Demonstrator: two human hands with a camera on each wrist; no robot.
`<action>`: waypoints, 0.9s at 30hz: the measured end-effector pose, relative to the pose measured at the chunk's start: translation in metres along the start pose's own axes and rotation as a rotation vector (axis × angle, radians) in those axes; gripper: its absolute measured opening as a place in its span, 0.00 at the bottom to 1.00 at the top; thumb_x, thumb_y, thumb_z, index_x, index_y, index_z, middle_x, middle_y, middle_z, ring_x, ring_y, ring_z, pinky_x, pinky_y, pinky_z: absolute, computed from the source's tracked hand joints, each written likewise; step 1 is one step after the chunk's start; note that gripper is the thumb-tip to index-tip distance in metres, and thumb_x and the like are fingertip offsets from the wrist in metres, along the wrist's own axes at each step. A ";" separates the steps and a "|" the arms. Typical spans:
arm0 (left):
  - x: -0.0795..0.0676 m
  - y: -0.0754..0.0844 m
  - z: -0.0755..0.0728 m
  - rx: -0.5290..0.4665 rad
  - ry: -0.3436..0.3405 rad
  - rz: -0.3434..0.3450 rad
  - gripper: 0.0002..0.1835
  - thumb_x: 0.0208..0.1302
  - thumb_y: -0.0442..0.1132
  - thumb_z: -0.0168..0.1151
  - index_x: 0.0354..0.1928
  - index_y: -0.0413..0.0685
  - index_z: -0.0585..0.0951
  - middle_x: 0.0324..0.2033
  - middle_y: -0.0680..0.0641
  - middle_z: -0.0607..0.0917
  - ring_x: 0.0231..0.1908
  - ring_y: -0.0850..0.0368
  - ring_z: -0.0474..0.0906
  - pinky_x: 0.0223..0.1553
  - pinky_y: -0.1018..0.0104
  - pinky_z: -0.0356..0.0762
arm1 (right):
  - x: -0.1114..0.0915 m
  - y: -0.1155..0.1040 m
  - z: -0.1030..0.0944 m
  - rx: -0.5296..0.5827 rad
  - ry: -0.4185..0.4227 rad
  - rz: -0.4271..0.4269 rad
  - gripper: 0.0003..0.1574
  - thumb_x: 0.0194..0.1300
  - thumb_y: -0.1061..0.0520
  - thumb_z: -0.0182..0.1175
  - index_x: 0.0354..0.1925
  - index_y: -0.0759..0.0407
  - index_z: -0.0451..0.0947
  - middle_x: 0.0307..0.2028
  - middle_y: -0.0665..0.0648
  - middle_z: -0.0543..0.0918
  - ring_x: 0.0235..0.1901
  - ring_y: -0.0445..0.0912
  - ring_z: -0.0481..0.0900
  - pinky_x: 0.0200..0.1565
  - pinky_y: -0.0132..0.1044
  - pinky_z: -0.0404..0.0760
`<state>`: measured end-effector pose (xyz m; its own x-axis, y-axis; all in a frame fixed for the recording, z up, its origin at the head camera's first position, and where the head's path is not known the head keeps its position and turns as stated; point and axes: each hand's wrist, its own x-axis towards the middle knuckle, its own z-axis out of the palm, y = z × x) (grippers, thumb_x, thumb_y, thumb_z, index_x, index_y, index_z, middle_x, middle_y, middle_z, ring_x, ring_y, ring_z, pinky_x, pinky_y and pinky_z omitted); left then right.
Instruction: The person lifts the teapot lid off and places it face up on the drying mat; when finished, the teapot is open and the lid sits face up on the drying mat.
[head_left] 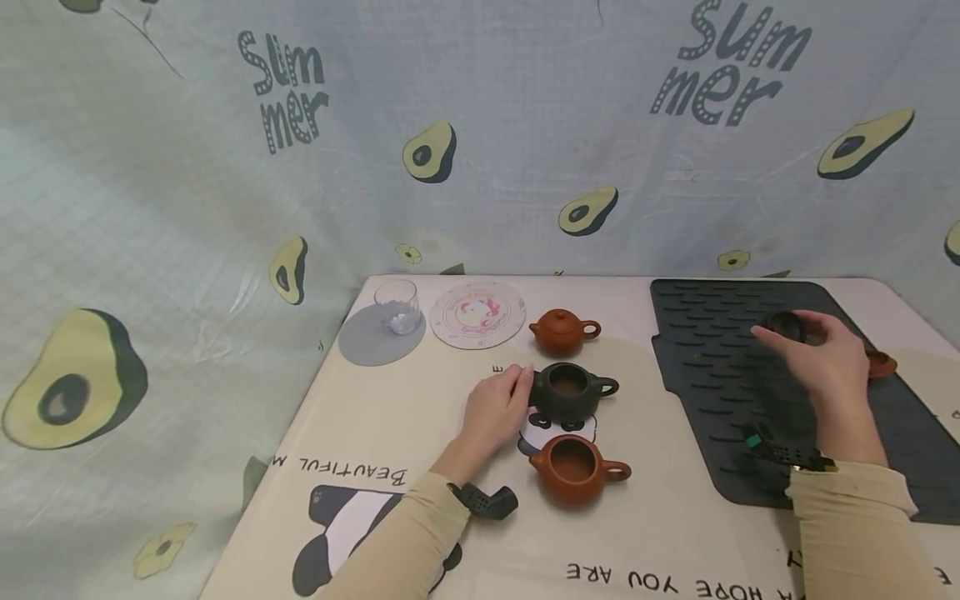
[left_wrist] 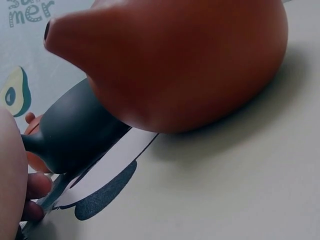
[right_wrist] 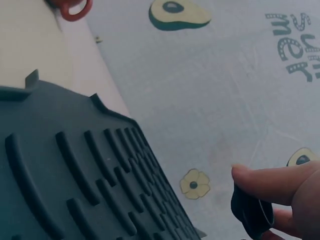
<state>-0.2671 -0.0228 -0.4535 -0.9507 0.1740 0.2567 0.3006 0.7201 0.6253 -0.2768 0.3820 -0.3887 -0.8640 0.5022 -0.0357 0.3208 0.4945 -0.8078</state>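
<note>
My left hand (head_left: 497, 410) pinches the spout of a lidless black teapot (head_left: 567, 400), which sits on the table with its handle to the right. The spout tip is hidden behind the fingers in the left wrist view. Just in front stands a lidless reddish-brown teapot (head_left: 572, 479), large in the left wrist view. Behind the black one is a lidded reddish-brown teapot (head_left: 561, 333). Above the ribbed dark mat (head_left: 705, 367), my right hand (head_left: 828, 354) holds a small black teapot lid (right_wrist: 252, 212) between thumb and fingers, its hollow side showing.
A reddish-brown lid (head_left: 882, 364) lies on the mat, partly hidden by the right hand. At the back left, a clear glass (head_left: 397, 307) stands on a grey round mat (head_left: 367, 346), beside a patterned round mat (head_left: 491, 333). A printed curtain (head_left: 495, 125) hangs behind the table.
</note>
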 end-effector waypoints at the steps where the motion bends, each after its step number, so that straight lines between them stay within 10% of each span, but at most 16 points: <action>1: 0.000 0.000 0.000 -0.002 0.000 0.003 0.21 0.82 0.54 0.44 0.32 0.53 0.77 0.20 0.53 0.71 0.27 0.54 0.70 0.31 0.63 0.65 | 0.004 0.005 0.001 -0.030 0.005 0.003 0.57 0.67 0.34 0.62 0.79 0.62 0.54 0.76 0.71 0.55 0.72 0.70 0.53 0.62 0.68 0.64; 10: 0.000 -0.001 0.000 0.001 -0.003 0.006 0.20 0.82 0.52 0.43 0.31 0.53 0.75 0.21 0.52 0.71 0.27 0.53 0.70 0.31 0.62 0.64 | 0.045 0.057 0.008 -0.234 -0.052 -0.022 0.61 0.65 0.29 0.61 0.78 0.66 0.54 0.72 0.79 0.57 0.67 0.77 0.55 0.58 0.70 0.64; 27: 0.001 0.000 -0.001 0.004 0.006 0.017 0.20 0.82 0.51 0.43 0.29 0.53 0.73 0.18 0.52 0.68 0.26 0.52 0.70 0.30 0.61 0.64 | 0.008 0.025 0.005 -0.317 -0.120 0.045 0.49 0.73 0.46 0.57 0.75 0.74 0.51 0.70 0.83 0.54 0.67 0.79 0.53 0.62 0.69 0.61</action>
<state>-0.2676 -0.0235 -0.4523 -0.9450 0.1819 0.2719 0.3163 0.7201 0.6175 -0.2773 0.3953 -0.4122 -0.8797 0.4508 -0.1510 0.4479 0.6795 -0.5811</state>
